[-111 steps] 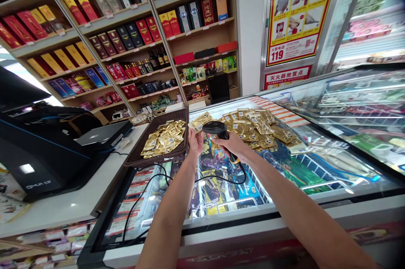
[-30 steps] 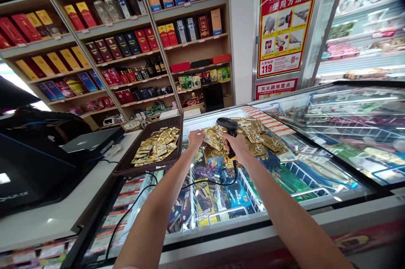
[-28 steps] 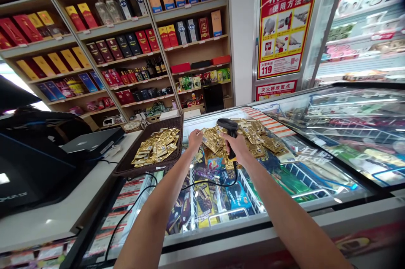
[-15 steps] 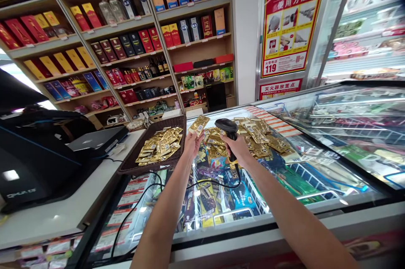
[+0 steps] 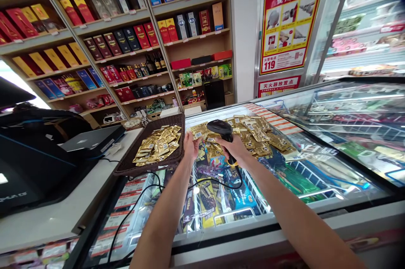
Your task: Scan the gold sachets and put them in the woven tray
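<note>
My left hand [image 5: 191, 146] pinches a gold foil packet [image 5: 196, 132] with a small barcode label facing up. In my right hand [image 5: 233, 147] is a black barcode scanner [image 5: 219, 127], its head tilted toward that packet. A black cable [image 5: 218, 182] hangs from the scanner's handle and loops left across the freezer glass. Right behind the scanner lies a loose pile of gold packets [image 5: 257, 130] on the freezer lid. To the left of my left hand, a brown woven basket [image 5: 126, 167] holds many more gold packets [image 5: 160, 144].
A chest freezer [image 5: 186, 241] with a glass top spans the front, with bagged goods inside. The counter [image 5: 68, 201] at left carries a black checkout machine [image 5: 28, 163]. Behind stand shelves [image 5: 123, 56] of boxes, and a red fire-hydrant poster [image 5: 292, 16] hangs on the wall.
The packet in my left hand has come down and tilted flatter. My right hand has shifted the scanner slightly left, closer to it. The view has turned a little.
</note>
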Action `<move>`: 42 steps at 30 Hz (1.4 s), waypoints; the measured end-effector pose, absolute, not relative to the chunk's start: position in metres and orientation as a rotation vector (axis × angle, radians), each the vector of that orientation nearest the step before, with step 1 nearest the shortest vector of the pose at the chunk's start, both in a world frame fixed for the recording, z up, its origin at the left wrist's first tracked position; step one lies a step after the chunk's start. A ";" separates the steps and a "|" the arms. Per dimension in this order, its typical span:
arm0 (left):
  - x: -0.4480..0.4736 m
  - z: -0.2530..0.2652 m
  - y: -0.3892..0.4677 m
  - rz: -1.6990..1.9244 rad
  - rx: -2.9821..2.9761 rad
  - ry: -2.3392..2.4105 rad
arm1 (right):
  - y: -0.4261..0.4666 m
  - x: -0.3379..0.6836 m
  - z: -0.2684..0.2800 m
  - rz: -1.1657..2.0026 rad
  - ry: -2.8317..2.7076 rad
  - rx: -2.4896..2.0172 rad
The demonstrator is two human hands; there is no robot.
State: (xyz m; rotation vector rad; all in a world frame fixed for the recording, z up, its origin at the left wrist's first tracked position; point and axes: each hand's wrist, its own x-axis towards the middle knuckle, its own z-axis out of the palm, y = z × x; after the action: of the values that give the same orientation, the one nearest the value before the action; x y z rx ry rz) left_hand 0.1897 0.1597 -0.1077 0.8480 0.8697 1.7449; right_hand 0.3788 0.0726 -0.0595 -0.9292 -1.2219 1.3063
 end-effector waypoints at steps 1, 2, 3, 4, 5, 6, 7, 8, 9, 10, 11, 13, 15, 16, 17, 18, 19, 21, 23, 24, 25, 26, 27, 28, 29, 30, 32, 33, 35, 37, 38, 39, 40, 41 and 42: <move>0.190 -0.108 0.159 1.741 0.850 0.868 | 0.072 0.379 -0.060 1.312 -1.225 -0.928; 0.191 -0.108 0.159 1.737 0.851 0.867 | 0.072 0.379 -0.060 1.320 -1.229 -0.922; 0.191 -0.109 0.159 1.734 0.851 0.868 | 0.072 0.379 -0.060 1.329 -1.233 -0.915; 0.192 -0.108 0.159 1.733 0.850 0.871 | 0.071 0.379 -0.060 1.339 -1.235 -0.911; 0.192 -0.108 0.159 1.732 0.850 0.876 | 0.071 0.379 -0.060 1.351 -1.237 -0.912; 0.192 -0.108 0.159 1.733 0.849 0.883 | 0.071 0.378 -0.060 1.363 -1.239 -0.916; 0.193 -0.109 0.159 1.735 0.848 0.890 | 0.070 0.378 -0.060 1.375 -1.242 -0.920; 0.193 -0.109 0.159 1.738 0.846 0.896 | 0.070 0.378 -0.060 1.386 -1.246 -0.921; 0.193 -0.109 0.160 1.741 0.844 0.901 | 0.070 0.377 -0.060 1.399 -1.249 -0.920; 0.193 -0.110 0.160 1.745 0.840 0.903 | 0.070 0.377 -0.061 1.412 -1.249 -0.918; 0.193 -0.110 0.161 1.749 0.835 0.903 | 0.070 0.376 -0.061 1.425 -1.243 -0.918; 0.193 -0.111 0.161 1.758 0.823 0.900 | 0.070 0.375 -0.062 1.445 -1.226 -0.928; 0.193 -0.111 0.162 1.763 0.809 0.898 | 0.071 0.374 -0.063 1.458 -1.225 -0.933; 0.193 -0.111 0.162 1.764 0.802 0.898 | 0.071 0.374 -0.063 1.462 -1.229 -0.934; 0.193 -0.111 0.163 1.764 0.797 0.898 | 0.072 0.374 -0.063 1.465 -1.234 -0.934; 0.192 -0.111 0.163 1.763 0.792 0.900 | 0.072 0.373 -0.063 1.467 -1.237 -0.933; 0.192 -0.111 0.163 1.762 0.787 0.901 | 0.072 0.373 -0.063 1.467 -1.238 -0.932; 0.192 -0.111 0.163 1.760 0.779 0.910 | 0.071 0.373 -0.063 1.465 -1.239 -0.930; 0.192 -0.111 0.162 1.759 0.769 0.923 | 0.071 0.372 -0.063 1.463 -1.238 -0.931; 0.192 -0.111 0.162 1.759 0.763 0.926 | 0.071 0.372 -0.064 1.464 -1.239 -0.931; 0.193 -0.111 0.162 1.757 0.756 0.927 | 0.071 0.372 -0.064 1.467 -1.242 -0.930; 0.193 -0.111 0.162 1.756 0.749 0.926 | 0.071 0.372 -0.064 1.469 -1.246 -0.930; 0.193 -0.111 0.162 1.756 0.741 0.924 | 0.071 0.372 -0.064 1.471 -1.249 -0.931; 0.193 -0.111 0.162 1.756 0.732 0.920 | 0.071 0.372 -0.064 1.472 -1.250 -0.933; 0.193 -0.110 0.162 1.756 0.723 0.915 | 0.070 0.372 -0.064 1.474 -1.249 -0.937; 0.194 -0.110 0.162 1.758 0.714 0.910 | 0.070 0.372 -0.064 1.475 -1.246 -0.940; 0.194 -0.110 0.161 1.763 0.694 0.891 | 0.070 0.372 -0.064 1.476 -1.246 -0.939; 0.194 -0.109 0.161 1.766 0.682 0.877 | 0.070 0.372 -0.064 1.474 -1.252 -0.939; 0.195 -0.109 0.161 1.770 0.654 0.842 | 0.070 0.372 -0.064 1.467 -1.275 -0.941; 0.195 -0.109 0.161 1.776 0.624 0.800 | 0.070 0.373 -0.064 1.462 -1.300 -0.954; 0.195 -0.109 0.161 1.780 0.609 0.778 | 0.070 0.373 -0.065 1.463 -1.308 -0.961; 0.195 -0.109 0.160 1.783 0.596 0.756 | 0.070 0.373 -0.065 1.465 -1.313 -0.969; 0.195 -0.109 0.160 1.785 0.582 0.737 | 0.070 0.373 -0.065 1.468 -1.317 -0.976; 0.195 -0.109 0.160 1.787 0.570 0.720 | 0.070 0.373 -0.065 1.471 -1.319 -0.981; 0.195 -0.109 0.160 1.788 0.558 0.707 | 0.070 0.373 -0.065 1.475 -1.321 -0.983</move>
State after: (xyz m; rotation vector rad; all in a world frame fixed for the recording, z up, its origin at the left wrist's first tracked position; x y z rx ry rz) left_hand 0.1954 0.1598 -0.1091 0.5578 0.7068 1.7875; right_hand 0.3732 0.0704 -0.0647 -0.9829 -1.3209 1.4746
